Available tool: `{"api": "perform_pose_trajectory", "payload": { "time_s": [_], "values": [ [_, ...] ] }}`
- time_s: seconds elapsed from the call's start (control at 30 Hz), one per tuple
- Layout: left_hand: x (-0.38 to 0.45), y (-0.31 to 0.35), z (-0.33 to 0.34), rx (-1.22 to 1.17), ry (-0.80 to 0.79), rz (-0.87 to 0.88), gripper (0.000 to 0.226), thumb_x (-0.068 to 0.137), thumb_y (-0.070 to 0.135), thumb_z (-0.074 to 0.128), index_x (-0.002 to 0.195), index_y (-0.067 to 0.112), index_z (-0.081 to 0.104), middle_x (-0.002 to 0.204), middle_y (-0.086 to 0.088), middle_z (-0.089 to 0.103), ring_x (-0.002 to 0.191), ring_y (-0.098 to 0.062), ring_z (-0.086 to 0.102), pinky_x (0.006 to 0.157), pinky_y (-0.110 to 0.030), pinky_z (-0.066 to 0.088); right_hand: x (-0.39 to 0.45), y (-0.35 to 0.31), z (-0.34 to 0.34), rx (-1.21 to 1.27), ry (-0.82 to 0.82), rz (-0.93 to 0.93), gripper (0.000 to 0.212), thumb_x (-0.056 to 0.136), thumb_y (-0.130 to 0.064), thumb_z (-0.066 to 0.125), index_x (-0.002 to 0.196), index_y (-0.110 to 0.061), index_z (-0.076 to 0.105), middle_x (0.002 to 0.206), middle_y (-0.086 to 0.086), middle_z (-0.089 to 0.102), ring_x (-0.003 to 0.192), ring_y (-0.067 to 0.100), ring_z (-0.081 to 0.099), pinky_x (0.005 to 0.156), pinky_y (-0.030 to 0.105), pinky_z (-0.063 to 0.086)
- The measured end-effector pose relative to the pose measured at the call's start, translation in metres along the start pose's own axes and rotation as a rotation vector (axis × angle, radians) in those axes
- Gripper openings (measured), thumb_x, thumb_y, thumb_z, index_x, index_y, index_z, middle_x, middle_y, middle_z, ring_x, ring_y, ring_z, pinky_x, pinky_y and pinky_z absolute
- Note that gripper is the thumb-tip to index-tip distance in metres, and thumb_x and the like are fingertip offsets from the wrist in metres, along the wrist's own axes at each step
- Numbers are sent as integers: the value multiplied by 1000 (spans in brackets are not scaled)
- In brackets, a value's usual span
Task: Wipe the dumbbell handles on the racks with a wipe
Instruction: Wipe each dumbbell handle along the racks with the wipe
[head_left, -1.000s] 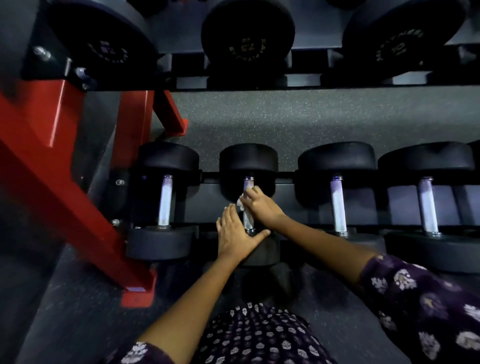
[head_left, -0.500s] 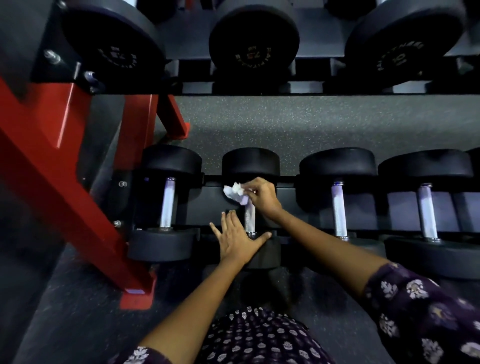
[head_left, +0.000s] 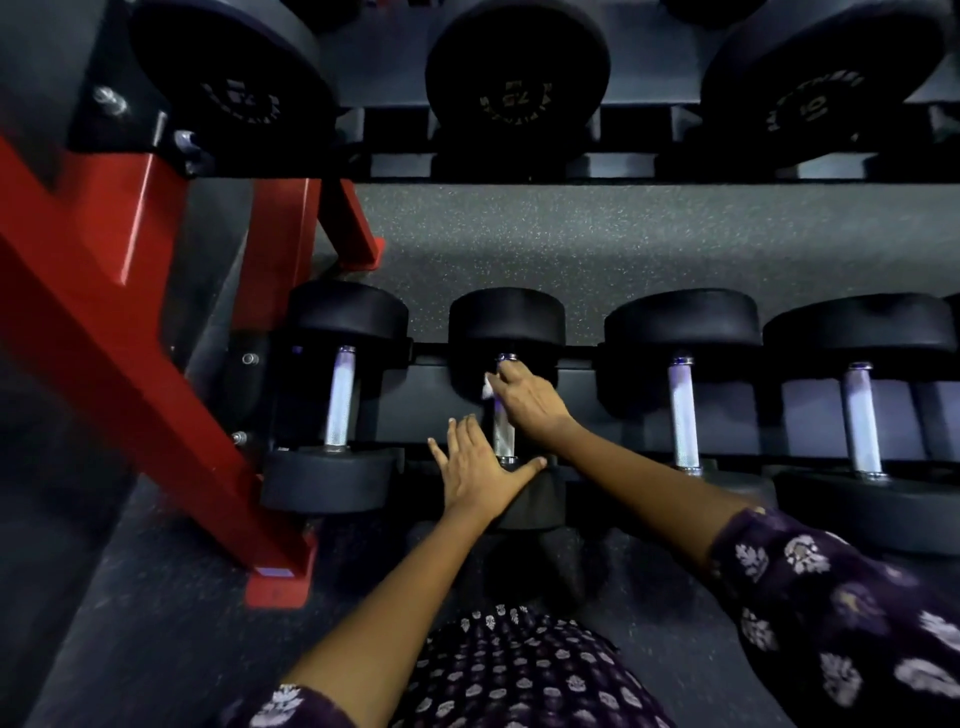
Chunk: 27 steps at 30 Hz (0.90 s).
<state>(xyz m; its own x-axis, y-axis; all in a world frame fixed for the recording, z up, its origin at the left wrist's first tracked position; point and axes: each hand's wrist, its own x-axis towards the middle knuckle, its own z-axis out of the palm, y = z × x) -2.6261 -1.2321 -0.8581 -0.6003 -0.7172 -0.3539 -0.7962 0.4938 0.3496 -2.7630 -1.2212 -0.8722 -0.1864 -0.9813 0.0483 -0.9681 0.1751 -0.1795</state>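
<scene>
Several black dumbbells lie on the lower rack (head_left: 582, 384), silver handles pointing away from me. On the second dumbbell from the left, the handle (head_left: 504, 434) has my right hand (head_left: 527, 402) over its far end, fingers curled round it with a white wipe (head_left: 488, 387) showing at the fingertips. My left hand (head_left: 480, 470) lies flat with straight fingers on that dumbbell's near black head (head_left: 535, 501), thumb spread to the right. The neighbouring handles, one on the left (head_left: 340, 397) and two on the right (head_left: 683, 415) (head_left: 862, 421), are bare.
A red steel rack leg (head_left: 119, 364) slants down the left side to a foot (head_left: 278, 584) on the dark rubber floor. An upper shelf holds large black dumbbell heads (head_left: 517, 78). Speckled floor (head_left: 623, 244) shows behind the lower row.
My right hand went up to the handle's far end with the wipe loose, and now closes over the handle again slightly lower. My left hand stays on the near head.
</scene>
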Motion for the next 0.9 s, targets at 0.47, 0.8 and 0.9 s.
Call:
{"api": "perform_pose_trajectory", "payload": {
  "time_s": [0.47,0.8,0.9],
  "values": [
    [-1,1,-4,74,-54,5,126,70,87,44,152,0,2,162,-13,6,149,-26,-4,119,-51,-6,9,7,-2,-496,-315,-530,8,61,-21,74,58,-21,66,62,-10,61,65,13,57,72,22,36],
    [-9,-8,-3,-13,-82,44,133,67,81,58,152,1,-5,162,-10,-1,149,-23,-4,119,-47,0,4,8,-8,-606,-394,-659,13,66,-29,64,56,-23,68,60,-11,58,58,10,56,76,25,30],
    [-18,-15,4,-82,-55,48,126,71,77,58,152,1,-1,162,-11,3,149,-24,-2,121,-43,3,12,16,-12,-532,-337,-628,35,73,-22,36,58,-23,68,62,-10,58,60,13,57,71,24,32]
  ]
}}
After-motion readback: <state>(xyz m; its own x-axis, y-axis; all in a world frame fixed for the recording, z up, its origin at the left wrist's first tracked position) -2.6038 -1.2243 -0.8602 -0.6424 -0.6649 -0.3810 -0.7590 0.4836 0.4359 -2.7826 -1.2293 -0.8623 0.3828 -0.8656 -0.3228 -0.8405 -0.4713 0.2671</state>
